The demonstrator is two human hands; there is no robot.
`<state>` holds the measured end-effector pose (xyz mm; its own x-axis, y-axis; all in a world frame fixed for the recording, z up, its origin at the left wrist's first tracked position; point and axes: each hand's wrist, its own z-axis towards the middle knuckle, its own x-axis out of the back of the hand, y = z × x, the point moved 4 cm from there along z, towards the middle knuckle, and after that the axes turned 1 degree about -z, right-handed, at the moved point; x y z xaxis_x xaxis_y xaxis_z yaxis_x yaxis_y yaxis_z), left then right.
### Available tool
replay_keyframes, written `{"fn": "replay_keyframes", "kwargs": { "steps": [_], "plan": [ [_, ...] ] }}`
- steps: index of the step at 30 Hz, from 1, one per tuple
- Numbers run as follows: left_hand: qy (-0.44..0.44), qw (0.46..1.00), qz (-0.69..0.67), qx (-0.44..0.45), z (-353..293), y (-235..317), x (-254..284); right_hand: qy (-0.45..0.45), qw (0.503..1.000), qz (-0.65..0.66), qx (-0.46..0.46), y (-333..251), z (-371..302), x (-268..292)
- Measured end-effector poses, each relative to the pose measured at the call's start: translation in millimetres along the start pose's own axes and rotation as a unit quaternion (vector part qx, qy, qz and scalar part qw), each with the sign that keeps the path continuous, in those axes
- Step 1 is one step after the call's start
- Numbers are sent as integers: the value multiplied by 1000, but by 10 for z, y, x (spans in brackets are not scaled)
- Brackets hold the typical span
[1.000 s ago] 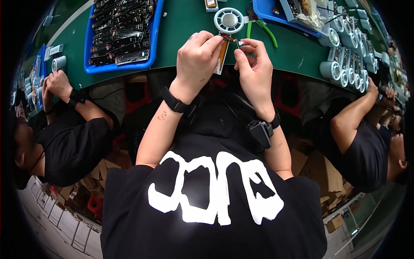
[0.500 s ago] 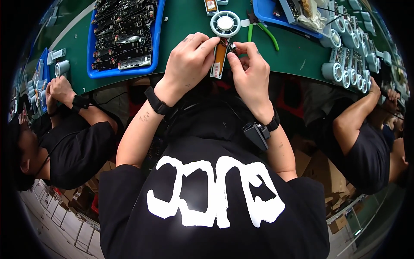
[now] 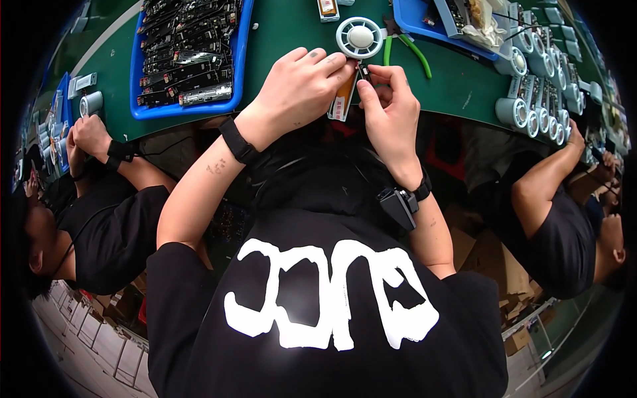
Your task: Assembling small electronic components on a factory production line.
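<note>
A pale blue handheld fan housing [image 3: 342, 101] lies at the table's front edge, its round vented head [image 3: 359, 38] pointing away from me. An orange-brown battery-like block fills its handle. My left hand [image 3: 302, 83] is closed at the handle's neck, its fingertips pinching something I cannot make out. Between the thumb and forefinger of my right hand [image 3: 390, 109] is a small dark circuit board [image 3: 362, 71], held over the handle just below the round head. Green-handled pliers [image 3: 406, 48] lie just beyond my right hand.
A blue tray [image 3: 240, 79] of black circuit boards stands at left. Another blue tray [image 3: 415, 28] with parts is at back right, near rows of pale blue fan housings [image 3: 514, 111]. A second handle piece [image 3: 328, 9] lies at the back. Co-workers sit on both sides.
The fan housing has shifted slightly right and its head has turned a little to the right. My left hand has moved right with it, now covering more of the handle's neck.
</note>
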<state>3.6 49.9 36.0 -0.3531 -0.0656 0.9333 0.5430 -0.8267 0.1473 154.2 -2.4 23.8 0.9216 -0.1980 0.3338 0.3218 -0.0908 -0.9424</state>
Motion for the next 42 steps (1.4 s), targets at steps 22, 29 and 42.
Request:
{"fn": "replay_keyframes", "kwargs": {
  "steps": [22,29,42],
  "plan": [
    [205,813,-448,310,-164,371,-213,128,948,-224,185,-250,44,-84],
    [137,848,-412,303,-251,285,-489,109,950,-156,248,-51,68,-21],
    [143,774,-556,268,-309,260,-652,124,873,-358,308,39,-34,-84]
  ]
}}
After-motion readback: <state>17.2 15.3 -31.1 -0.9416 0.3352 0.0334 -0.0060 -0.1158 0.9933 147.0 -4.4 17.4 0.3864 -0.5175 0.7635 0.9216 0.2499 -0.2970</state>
